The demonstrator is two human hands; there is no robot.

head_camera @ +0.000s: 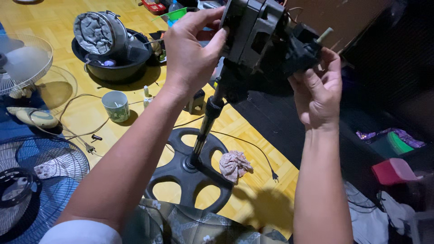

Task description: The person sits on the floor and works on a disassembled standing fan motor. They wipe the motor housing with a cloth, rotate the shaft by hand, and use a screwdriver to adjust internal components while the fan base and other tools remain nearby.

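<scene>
A black round basin (113,68) holds a lint-clogged metal drum (100,32); your left hand (192,49) and right hand (318,90) both grip the grey fan motor (255,34).

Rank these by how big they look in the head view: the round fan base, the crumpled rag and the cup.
1. round fan base
2. crumpled rag
3. cup, close to the rag in size and farther off, so unsure

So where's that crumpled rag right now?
The crumpled rag lies low in the head view, on the right edge of the fan's round base, just right of the pole.
</scene>
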